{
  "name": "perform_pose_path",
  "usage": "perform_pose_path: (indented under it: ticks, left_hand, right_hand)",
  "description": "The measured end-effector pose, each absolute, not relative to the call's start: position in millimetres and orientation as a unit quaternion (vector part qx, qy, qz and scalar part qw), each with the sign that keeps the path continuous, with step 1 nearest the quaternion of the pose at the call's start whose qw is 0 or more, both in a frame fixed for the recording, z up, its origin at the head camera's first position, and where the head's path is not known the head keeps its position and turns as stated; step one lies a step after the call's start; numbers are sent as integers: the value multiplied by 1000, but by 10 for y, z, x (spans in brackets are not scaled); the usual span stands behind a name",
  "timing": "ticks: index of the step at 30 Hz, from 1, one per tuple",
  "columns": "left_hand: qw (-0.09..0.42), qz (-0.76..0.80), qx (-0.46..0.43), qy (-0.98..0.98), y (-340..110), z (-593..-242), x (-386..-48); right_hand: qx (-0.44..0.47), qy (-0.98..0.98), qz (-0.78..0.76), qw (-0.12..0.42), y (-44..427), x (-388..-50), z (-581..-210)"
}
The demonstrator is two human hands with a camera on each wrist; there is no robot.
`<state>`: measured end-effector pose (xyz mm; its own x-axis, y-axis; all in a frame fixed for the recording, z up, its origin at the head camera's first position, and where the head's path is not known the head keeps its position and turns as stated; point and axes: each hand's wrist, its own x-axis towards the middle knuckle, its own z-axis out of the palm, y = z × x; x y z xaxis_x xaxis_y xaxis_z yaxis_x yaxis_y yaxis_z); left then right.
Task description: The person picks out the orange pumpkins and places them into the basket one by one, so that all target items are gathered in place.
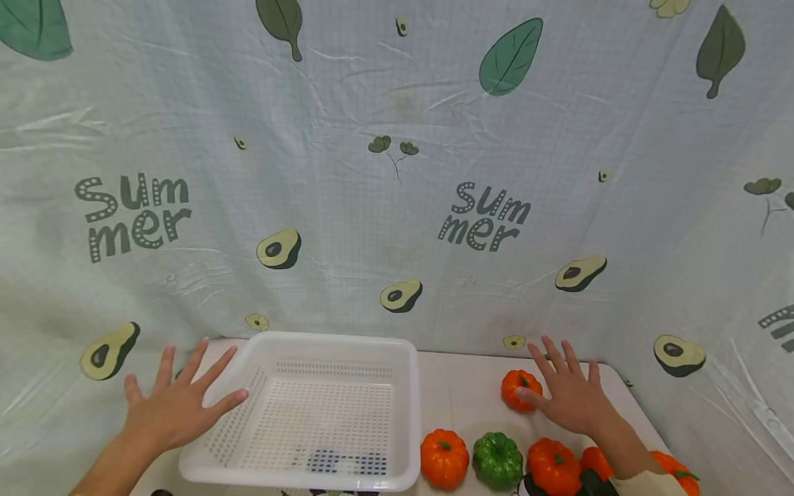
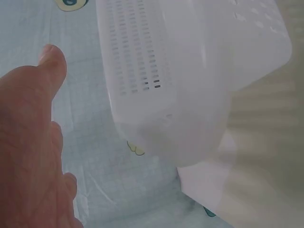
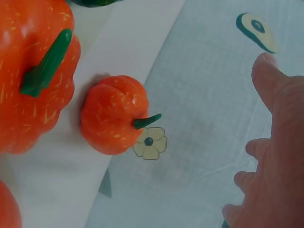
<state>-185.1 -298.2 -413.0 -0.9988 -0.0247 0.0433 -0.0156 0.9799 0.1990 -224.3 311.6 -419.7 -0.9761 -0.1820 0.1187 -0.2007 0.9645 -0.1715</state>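
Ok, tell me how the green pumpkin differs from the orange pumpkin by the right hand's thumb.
The green pumpkin has a green body; the orange pumpkin has an orange one with a contrasting green stem. In the head view, the green pumpkin sits nearer, the orange pumpkin farther back and partly covered by the right hand. Both are ribbed.

White basket [image 1: 329, 417]: plastic, rectangular, rounded corners, slotted walls and floor. Sits upright on the white table [image 1: 462, 375], opening up. Left hand [image 1: 170, 413] at its 9 o'clock, fingers spread, near the rim.

Small orange pumpkin [image 1: 518, 387]: glossy, ribbed, green stem; at basket's 3 o'clock. Right hand [image 1: 571, 399] at its own 3, fingers spread. From it: bigger orange pumpkin [image 1: 444, 461] at 8, green pumpkin [image 1: 498, 463] at 7, another orange pumpkin [image 1: 552, 468] at 5.
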Motion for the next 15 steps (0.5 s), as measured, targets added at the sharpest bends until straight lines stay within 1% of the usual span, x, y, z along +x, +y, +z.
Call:
perform_pose_path:
  ticks: [9, 15]
  left_hand:
    - [10, -102, 13, -995, -3066, -4182, -1849]
    - [21, -98, -3, -995, -3115, -4239, -1870]
  right_hand:
    - [93, -990, 96, 52, 3145, -2262, -4227]
    - [89, -990, 103, 43, 3195, -2294, -4263]
